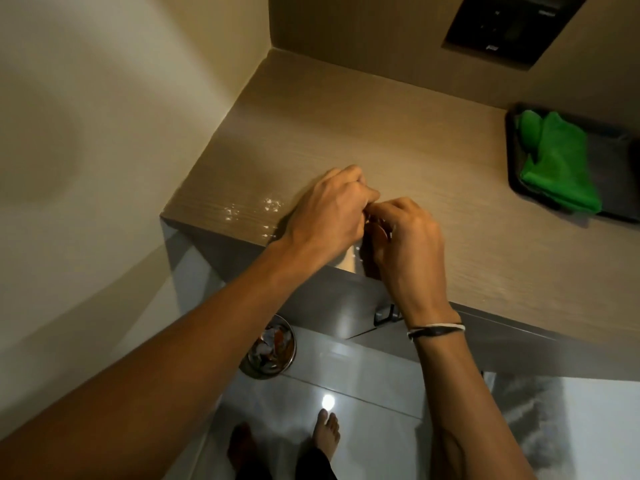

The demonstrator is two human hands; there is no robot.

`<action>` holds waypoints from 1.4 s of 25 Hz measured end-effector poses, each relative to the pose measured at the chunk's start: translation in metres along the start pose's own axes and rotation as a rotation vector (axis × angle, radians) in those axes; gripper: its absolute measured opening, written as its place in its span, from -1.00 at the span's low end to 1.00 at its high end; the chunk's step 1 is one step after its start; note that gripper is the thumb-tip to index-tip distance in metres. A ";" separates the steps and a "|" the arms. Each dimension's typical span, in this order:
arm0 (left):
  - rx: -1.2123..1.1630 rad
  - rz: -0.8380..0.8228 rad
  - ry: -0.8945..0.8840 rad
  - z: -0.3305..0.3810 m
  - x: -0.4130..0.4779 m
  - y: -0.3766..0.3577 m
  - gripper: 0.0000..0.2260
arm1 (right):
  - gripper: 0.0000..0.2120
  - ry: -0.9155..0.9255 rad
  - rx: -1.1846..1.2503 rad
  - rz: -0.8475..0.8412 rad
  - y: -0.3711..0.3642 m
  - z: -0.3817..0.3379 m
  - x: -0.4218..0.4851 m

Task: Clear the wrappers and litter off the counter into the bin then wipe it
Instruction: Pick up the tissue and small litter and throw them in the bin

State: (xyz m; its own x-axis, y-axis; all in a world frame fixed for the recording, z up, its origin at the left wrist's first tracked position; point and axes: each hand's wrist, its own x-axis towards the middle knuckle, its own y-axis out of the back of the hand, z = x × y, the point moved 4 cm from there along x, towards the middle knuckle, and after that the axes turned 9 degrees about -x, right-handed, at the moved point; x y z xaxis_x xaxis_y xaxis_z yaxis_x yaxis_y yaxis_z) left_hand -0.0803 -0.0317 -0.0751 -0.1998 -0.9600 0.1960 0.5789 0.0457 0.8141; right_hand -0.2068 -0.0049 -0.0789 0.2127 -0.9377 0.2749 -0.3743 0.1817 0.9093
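My left hand and my right hand meet at the front edge of the wood-grain counter, fingers curled together around small white litter that is mostly hidden between them. White crumbs lie scattered on the counter just left of my left hand. A round metal bin with wrappers inside stands on the floor below the counter's left corner. A folded green cloth rests in a dark tray at the right.
A cream wall closes off the left side and a panelled wall the back. A dark socket plate is set in the back wall. Glossy cabinet fronts run under the counter. My bare feet stand on the tiled floor.
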 end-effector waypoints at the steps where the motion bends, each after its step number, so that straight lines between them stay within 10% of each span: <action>1: -0.011 0.008 0.001 -0.002 0.001 -0.001 -0.77 | -0.76 -0.004 -0.001 0.004 -0.001 0.001 0.001; 16: -0.022 0.117 -0.010 -0.007 -0.021 0.003 -0.88 | -0.84 -0.122 -0.058 -0.017 0.006 0.000 -0.003; 24: -0.197 0.672 0.230 -0.052 -0.200 0.024 -0.90 | -0.86 0.115 0.408 0.053 -0.029 -0.066 -0.097; 30: -0.326 0.330 0.770 -0.161 -0.313 -0.116 -0.86 | -0.82 -0.173 0.297 -0.546 -0.232 -0.055 -0.201; 35: -0.245 0.088 0.873 -0.259 -0.341 -0.250 -0.83 | -0.79 -0.313 0.178 -0.755 -0.396 -0.019 -0.246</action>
State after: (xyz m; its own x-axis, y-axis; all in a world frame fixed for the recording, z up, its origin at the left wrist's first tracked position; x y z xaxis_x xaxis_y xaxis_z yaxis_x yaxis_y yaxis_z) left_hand 0.0477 0.2123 -0.4870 0.4653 -0.8280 -0.3129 0.7352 0.1646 0.6576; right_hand -0.0938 0.1598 -0.5003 0.2124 -0.8322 -0.5121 -0.3741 -0.5534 0.7441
